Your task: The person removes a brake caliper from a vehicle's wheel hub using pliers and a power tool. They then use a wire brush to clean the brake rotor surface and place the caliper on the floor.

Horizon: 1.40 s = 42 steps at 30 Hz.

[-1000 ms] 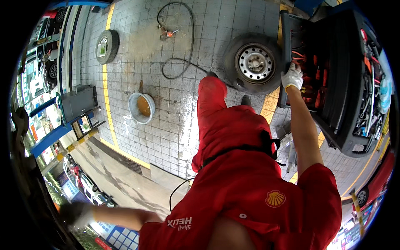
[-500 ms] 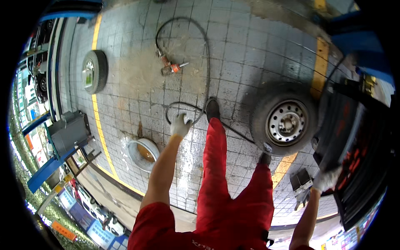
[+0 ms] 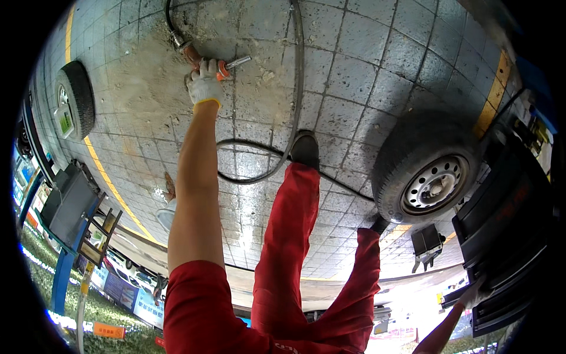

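My left hand (image 3: pixel 206 82), in a white knit glove with a yellow cuff, reaches far forward to the floor. Its fingers are curled over an orange and grey air impact wrench (image 3: pixel 223 71), whose long metal socket end points right. A black air hose (image 3: pixel 299 65) runs from the wrench's metal fitting and loops back across the tiles to my foot. On the right, my gloved right hand (image 3: pixel 473 293) is against a large black vehicle panel (image 3: pixel 501 236); shadow hides how its fingers lie. A tyre on a steel rim with round holes (image 3: pixel 435 184) stands beside that panel.
Another wheel (image 3: pixel 75 100) stands on the left near a yellow floor line (image 3: pixel 106 177). A grey metal box (image 3: pixel 68 200) is below it. A basin (image 3: pixel 167 215) shows partly behind my left arm. A small dark box (image 3: pixel 427 239) lies near the black panel.
My left hand has moved forward and left from above the hose loop onto the impact wrench. My view has tipped lower and forward. My right hand stays at the black panel.
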Each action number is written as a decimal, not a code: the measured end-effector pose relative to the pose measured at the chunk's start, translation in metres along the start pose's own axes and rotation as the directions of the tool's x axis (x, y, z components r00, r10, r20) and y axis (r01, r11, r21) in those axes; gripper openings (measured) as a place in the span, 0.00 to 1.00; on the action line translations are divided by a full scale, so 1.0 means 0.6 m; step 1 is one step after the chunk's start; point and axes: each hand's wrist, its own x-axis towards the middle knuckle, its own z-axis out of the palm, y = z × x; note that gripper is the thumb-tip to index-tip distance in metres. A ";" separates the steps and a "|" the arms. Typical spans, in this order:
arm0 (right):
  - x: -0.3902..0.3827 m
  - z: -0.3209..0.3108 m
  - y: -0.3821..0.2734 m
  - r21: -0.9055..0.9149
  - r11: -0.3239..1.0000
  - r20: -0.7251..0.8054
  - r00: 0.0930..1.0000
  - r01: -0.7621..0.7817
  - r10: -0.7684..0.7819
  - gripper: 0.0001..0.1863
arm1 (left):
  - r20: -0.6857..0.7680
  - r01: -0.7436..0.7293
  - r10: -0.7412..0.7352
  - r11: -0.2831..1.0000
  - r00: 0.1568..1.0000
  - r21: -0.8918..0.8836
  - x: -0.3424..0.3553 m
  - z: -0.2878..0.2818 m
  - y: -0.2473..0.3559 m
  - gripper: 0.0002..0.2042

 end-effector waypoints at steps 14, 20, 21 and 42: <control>0.007 0.009 0.039 0.050 0.999 0.022 1.000 0.018 -0.019 0.48 | 0.355 0.208 -0.049 0.881 0.934 -0.424 -0.086 -0.201 0.036 0.31; 0.009 -0.034 -0.007 0.118 0.990 0.073 0.993 0.080 -0.089 0.53 | 0.230 0.148 0.007 0.746 0.973 -0.649 -0.309 -0.380 0.102 0.38; 0.021 -0.028 0.019 0.131 0.985 0.046 0.992 0.113 -0.120 0.52 | 0.233 0.149 0.019 0.720 0.972 -0.678 -0.354 -0.408 0.117 0.40; -0.253 -0.381 0.310 0.538 -0.842 -0.837 0.096 -0.045 -0.539 0.29 | 0.363 0.307 -0.008 -0.514 0.932 -0.801 -1.575 -1.322 0.483 0.30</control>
